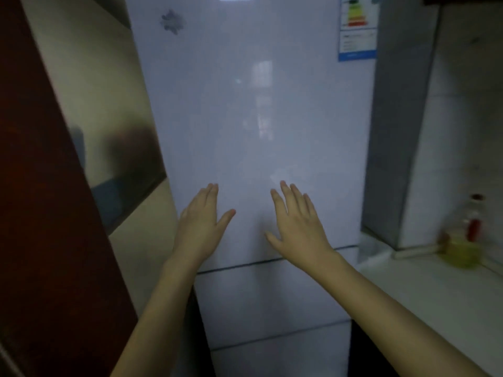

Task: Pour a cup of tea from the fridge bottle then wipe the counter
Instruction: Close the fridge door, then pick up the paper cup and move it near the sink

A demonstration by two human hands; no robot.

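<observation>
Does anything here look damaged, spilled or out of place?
Only a ragged grey blotch high on the left of the fridge door, perhaps leftover sticker; it is too blurred to tell. Nothing looks spilled on the counter.

My count, 1 cam only: hands x2, left hand (pixel 200 227) & right hand (pixel 296 221). On the right I get 5 digits. On the left the fingers sit too close together to count.

Fridge (pixel 272 159) x1, w/ 3 fronts stacked: top front (pixel 245 104), mid front (pixel 272 303), bottom front (pixel 272 360), so 2 seams btwn them.

Stuck on the top front: energy label (pixel 358 28) x1, grey mark (pixel 171 22) x1.

Counter (pixel 435 295) x1. On it, bottle (pixel 462 240) x1 as far as I can see; too blurred to say if it's 1 or 2.

Left side: red-brown panel (pixel 40 186) x1, shiny panel (pixel 109 118) x1.
</observation>
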